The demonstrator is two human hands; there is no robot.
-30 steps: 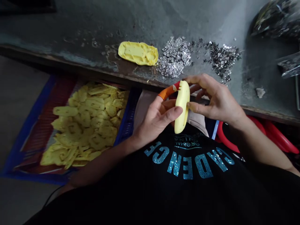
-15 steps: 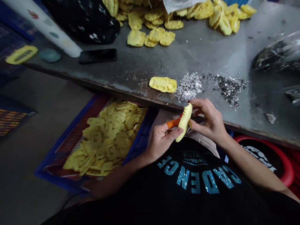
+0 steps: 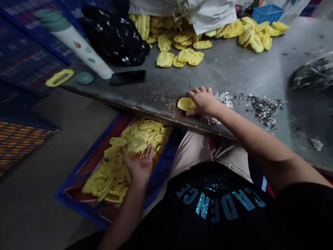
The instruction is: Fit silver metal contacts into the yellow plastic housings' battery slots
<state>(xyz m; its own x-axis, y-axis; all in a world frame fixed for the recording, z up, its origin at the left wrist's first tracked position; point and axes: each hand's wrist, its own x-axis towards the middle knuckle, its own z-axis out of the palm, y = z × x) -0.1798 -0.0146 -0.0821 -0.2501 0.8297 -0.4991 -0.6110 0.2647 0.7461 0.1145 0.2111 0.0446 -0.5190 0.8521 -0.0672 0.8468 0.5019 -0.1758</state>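
My left hand [image 3: 140,168] is over a blue crate [image 3: 62,189] heaped with yellow moulded plastic pieces [image 3: 104,180]. Its fingers are spread, with orange-red on one of them. A blurred yellow plastic piece [image 3: 137,144] is just beyond the fingertips; whether they touch it I cannot tell. On the table, my right hand [image 3: 204,102] has its thumb and fingers around the edge of an oval yellow plastic shell [image 3: 185,104]. Beside that hand lies a scatter of small shiny silvery bits [image 3: 226,99], partly hidden by the forearm.
Darker bits [image 3: 266,111] lie further right on the metal table [image 3: 234,66]. More yellow shells [image 3: 184,57] are at the back under a white sack [image 3: 212,15]. A phone [image 3: 127,77], a bottle [image 3: 85,52] and a black patterned bag [image 3: 117,38] stand left; a clear bag [image 3: 313,74] is right.
Both hands were together on one yellow piece in front of the body. The left has moved down over the crate; the right has reached to the shell on the table. The view has shifted.
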